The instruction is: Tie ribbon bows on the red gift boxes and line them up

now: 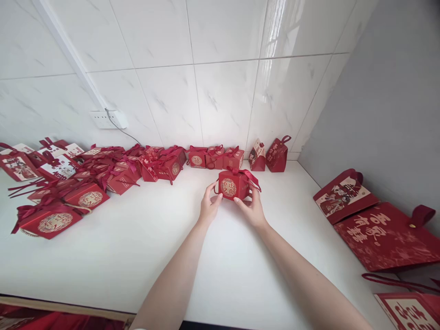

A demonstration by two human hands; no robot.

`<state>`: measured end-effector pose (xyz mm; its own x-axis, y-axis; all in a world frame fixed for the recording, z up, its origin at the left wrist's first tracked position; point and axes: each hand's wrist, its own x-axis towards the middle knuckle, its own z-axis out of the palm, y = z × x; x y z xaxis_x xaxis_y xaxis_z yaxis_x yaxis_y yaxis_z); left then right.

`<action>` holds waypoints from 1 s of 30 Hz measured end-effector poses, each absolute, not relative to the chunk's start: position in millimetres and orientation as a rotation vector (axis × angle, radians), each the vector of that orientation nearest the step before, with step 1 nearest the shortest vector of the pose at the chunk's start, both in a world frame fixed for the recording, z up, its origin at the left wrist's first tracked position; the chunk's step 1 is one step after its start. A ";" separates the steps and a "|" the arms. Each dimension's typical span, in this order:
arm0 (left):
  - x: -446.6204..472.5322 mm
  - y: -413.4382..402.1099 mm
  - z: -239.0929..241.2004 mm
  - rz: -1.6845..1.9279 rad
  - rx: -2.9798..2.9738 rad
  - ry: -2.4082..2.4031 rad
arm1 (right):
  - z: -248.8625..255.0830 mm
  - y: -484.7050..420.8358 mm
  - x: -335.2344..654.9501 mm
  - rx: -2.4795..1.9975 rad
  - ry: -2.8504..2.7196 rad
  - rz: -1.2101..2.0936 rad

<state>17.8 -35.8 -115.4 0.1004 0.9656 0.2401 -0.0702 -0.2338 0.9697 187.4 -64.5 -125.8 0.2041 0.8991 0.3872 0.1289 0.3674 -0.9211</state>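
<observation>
With fingers (220, 198) of left hand (209, 210) and right hand (255, 208), clamping a red box (231, 185) from both sides, near three ribboned boxes (215, 158) by the wall (227, 103).

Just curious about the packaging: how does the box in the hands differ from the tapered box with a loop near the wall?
The held box has a ribbon on top; the tapered box has a loop.
The held box shows a round emblem; the tapered box shows lettering.
The left hand and right hand hold the held box; neither touches the tapered box.
Both are mainly red.
</observation>
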 end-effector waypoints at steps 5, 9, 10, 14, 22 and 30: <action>22.9 -36.4 -117.8 1.173 1.447 0.893 | -119.5 -70.8 186.6 -1.090 -1.431 0.568; 23.2 -33.1 -116.6 1.238 1.416 0.819 | -117.1 -73.8 185.7 -1.059 -1.559 0.453; 23.5 -32.4 -116.4 1.260 1.398 0.796 | -117.0 -74.1 185.7 -1.056 -1.577 0.433; 24.4 -31.8 -114.2 1.316 1.300 0.771 | -115.5 -75.1 186.0 -1.060 -1.598 0.417; 15.8 -31.1 -101.9 0.984 1.081 0.879 | -107.6 -78.9 185.0 -1.053 -1.566 0.511; 17.1 -39.8 -104.2 1.035 1.189 0.970 | -111.6 -76.5 186.0 -1.180 -1.362 0.693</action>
